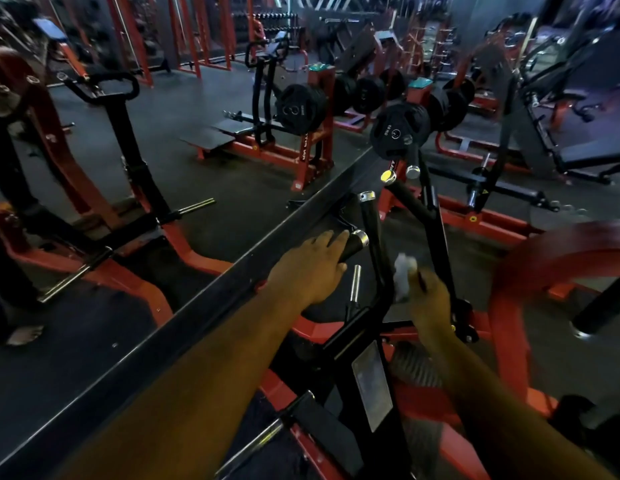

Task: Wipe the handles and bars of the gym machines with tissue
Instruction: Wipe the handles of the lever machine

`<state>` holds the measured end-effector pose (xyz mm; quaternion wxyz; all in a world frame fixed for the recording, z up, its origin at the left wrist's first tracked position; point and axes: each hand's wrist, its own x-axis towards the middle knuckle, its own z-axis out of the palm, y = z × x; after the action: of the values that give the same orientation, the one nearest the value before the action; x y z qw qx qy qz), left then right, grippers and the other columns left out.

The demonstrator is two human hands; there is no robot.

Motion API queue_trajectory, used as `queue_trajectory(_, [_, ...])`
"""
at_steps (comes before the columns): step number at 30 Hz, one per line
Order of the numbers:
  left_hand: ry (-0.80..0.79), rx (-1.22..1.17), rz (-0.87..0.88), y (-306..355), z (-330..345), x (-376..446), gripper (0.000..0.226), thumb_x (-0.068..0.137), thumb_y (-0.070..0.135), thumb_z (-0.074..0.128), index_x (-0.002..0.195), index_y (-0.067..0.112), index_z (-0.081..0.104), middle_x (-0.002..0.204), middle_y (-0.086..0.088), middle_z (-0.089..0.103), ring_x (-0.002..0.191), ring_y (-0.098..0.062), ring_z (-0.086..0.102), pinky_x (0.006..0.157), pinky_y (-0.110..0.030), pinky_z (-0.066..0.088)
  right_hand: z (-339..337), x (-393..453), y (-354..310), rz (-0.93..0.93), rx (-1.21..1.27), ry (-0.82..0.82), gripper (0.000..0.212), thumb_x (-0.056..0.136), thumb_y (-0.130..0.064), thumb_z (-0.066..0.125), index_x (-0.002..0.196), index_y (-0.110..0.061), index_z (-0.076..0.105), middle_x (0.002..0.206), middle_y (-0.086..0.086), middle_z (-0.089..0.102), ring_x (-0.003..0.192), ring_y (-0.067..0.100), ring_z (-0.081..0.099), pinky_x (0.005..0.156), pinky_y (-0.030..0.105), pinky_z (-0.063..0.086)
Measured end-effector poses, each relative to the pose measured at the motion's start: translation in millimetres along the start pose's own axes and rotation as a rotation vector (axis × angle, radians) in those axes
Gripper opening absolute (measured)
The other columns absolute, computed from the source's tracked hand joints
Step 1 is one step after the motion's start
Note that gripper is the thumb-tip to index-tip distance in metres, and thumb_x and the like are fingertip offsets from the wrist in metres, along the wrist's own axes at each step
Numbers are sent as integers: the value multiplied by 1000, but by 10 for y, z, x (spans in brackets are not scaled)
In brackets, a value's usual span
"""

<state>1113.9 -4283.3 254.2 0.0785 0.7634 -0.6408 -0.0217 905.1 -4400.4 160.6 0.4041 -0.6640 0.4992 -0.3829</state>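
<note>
**Tissue on the black bar**

My right hand [427, 295] pinches a crumpled white tissue [403, 276] against the machine's black bar [375, 252], whose long axis runs from near me up and away toward its chrome-capped end. My left hand [310, 268] lies with fingers spread, straight, over the short handle [354, 244], which points away and rightward. Red frame [509, 306] sits below.
</note>
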Motion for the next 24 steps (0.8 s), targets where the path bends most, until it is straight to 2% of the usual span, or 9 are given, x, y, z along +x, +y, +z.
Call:
queue_trajectory(2, [40, -35, 7, -21, -30, -90, 63, 108, 43, 38, 164, 28, 13, 170, -2, 18, 151, -28, 31, 110, -53, 44, 57, -48, -510, -143, -26, 105, 42, 105, -48, 48, 118, -14, 69, 106, 0, 72, 89, 12, 68, 81, 35, 58])
queue_trajectory(4, [103, -82, -1, -78, -27, -257, 62, 108, 39, 39, 164, 27, 15, 170, -1, 19, 152, -26, 29, 113, -50, 40, 277, -86, -888, -338, -95, 72, 35, 109, -28, 45, 138, -17, 62, 130, -5, 65, 109, 7, 64, 94, 23, 51])
queue_trajectory(6, [137, -163, -12, -176, 36, -528, 59, 109, 37, 39, 164, 26, 18, 170, 1, 20, 152, -24, 28, 116, -45, 36, 570, -210, -1033, -378, -159, -23, 39, 109, -19, 42, 146, -19, 54, 148, 3, 56, 128, 18, 58, 105, 33, 47])
queue_trajectory(8, [145, -269, -22, -295, 146, -829, 58, 110, 37, 37, 164, 26, 17, 171, 1, 18, 152, -22, 28, 118, -41, 34, 792, -387, -1022, -343, -216, -28, 39, 109, -15, 42, 146, -16, 53, 158, 9, 44, 147, 24, 39, 118, 44, 38])
queue_trajectory(12, [185, -380, 6, -440, 362, -1282, 66, 107, 47, 30, 164, 30, 2, 173, 4, 3, 150, -28, 35, 114, -46, 43, 978, -851, -997, -523, -214, -95, 37, 106, -11, 46, 141, -11, 58, 155, 7, 48, 148, 23, 39, 120, 41, 36])
queue_trajectory(16, [229, -378, 10, -423, 491, -1409, 71, 110, 41, 35, 163, 27, -10, 172, 7, -14, 155, -24, 25, 123, -42, 31, 722, -992, -995, -709, -214, -239, 43, 102, 0, 50, 143, -11, 56, 147, 3, 56, 140, 16, 49, 117, 32, 39])
queue_trajectory(19, [246, -336, 2, -412, 519, -1400, 70, 110, 42, 33, 164, 23, -9, 172, 3, -15, 156, -22, 19, 124, -36, 21, 528, -534, -1087, -509, -257, 31, 44, 105, -7, 47, 147, -20, 53, 145, 2, 58, 124, 11, 57, 107, 29, 45])
queue_trajectory(21, [250, -316, -3, -407, 541, -1393, 69, 110, 43, 31, 164, 23, -8, 172, 1, -14, 156, -21, 17, 125, -37, 19, 593, -300, -1138, -397, -296, 20, 39, 106, -12, 46, 143, -17, 57, 148, 11, 55, 135, 25, 53, 111, 35, 42])
queue_trajectory(24, [257, -269, 7, -418, 571, -1380, 69, 107, 45, 26, 163, 22, -8, 172, -2, -13, 157, -18, 10, 128, -38, 13, 865, -482, -1127, -463, -316, -44, 32, 106, -14, 48, 134, -12, 63, 141, 14, 60, 136, 28, 53, 113, 30, 37])
